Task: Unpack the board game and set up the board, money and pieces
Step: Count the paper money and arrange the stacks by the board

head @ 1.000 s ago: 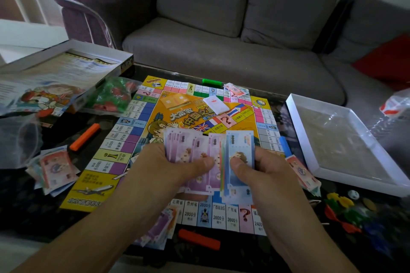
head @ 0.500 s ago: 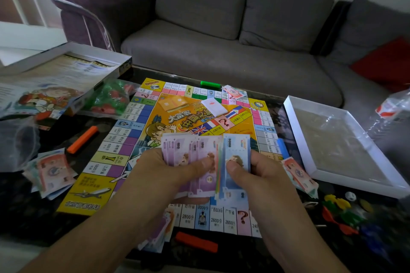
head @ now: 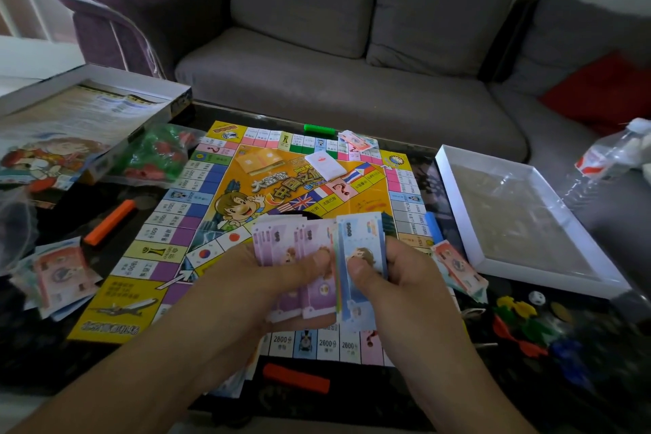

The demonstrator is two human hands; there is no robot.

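L hand (head: 281, 278): thumb clamps fanned purple notes (head: 296, 257), prob. so values show for sorting.
R hand (head: 398, 278): pinches blue notes (head: 363, 250), held just beside purple, colours kept apart.
Board (head: 225, 187): open flat mid-counter (head: 63, 356), under both hands.
Sorted money: stack (head: 60, 275) at board's left, another (head: 458, 269) at right, likely one share per player.
Pieces (head: 521, 324): loose, near right.
Box tray (head: 521, 222): far right, out of way.

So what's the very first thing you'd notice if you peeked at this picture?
Two hands in the middle: the left hand holds a fan of purple play money, and the right hand pinches blue notes. Under them a bright yellow game board covers the dark table. To the right lies an open white box tray.
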